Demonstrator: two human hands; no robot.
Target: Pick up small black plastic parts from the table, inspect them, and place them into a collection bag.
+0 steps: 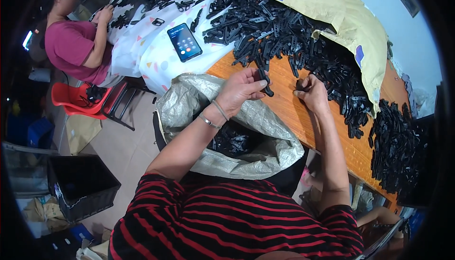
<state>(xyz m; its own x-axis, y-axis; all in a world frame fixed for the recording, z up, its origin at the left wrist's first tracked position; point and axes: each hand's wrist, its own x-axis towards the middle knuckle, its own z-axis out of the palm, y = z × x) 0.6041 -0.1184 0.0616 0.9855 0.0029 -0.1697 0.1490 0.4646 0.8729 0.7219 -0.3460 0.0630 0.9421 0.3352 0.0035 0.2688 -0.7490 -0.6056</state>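
Observation:
Between the thumb and fingers of my left hand [244, 88] is a slim black plastic part [265, 81], held upright over the near edge of the wooden table [283, 70]. To its right, my right hand [313, 95] pinches a small dark piece [301, 86] close to the tabletop; the fingers hide most of it. Beyond both hands spreads a big heap of similar black plastic parts [272, 25]. Below my left forearm, a woven sack [279, 158] gapes at my lap, with black parts [232, 141] lying inside it.
A lit phone [185, 43] lies on a patterned white cloth [156, 61] at left. Beyond a red chair [78, 100], a person [71, 47] handles parts. Large yellowish paper sacks [350, 18] lean over the heap. A black crate [85, 189] stands on the floor.

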